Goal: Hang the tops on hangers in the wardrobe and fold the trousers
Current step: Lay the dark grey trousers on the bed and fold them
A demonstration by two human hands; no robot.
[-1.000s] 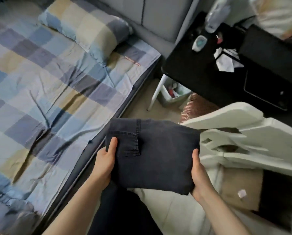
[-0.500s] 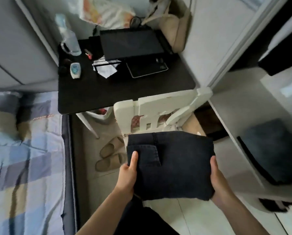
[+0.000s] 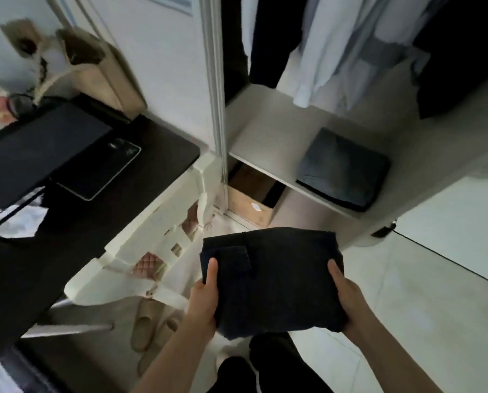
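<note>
Dark folded trousers (image 3: pixel 271 276) are held flat in front of me between both hands. My left hand (image 3: pixel 204 296) grips the left edge, thumb lying on top. My right hand (image 3: pixel 347 299) grips the right edge, thumb on top too. Ahead stands the open wardrobe, its pale shelf (image 3: pixel 262 137) bearing another folded grey-blue garment (image 3: pixel 342 170). Above the shelf hang several tops (image 3: pixel 330 46), white, pale blue and black.
A black desk (image 3: pixel 140 171) with a laptop and a tablet stands at the left. A white chair (image 3: pixel 152 242) sits between the desk and me, with slippers (image 3: pixel 152 327) on the floor under it. A cardboard box (image 3: pixel 251 197) sits beneath the wardrobe shelf.
My view has swung right from the bed past the desk to the open wardrobe. Both hands keep the same hold on the folded trousers.
</note>
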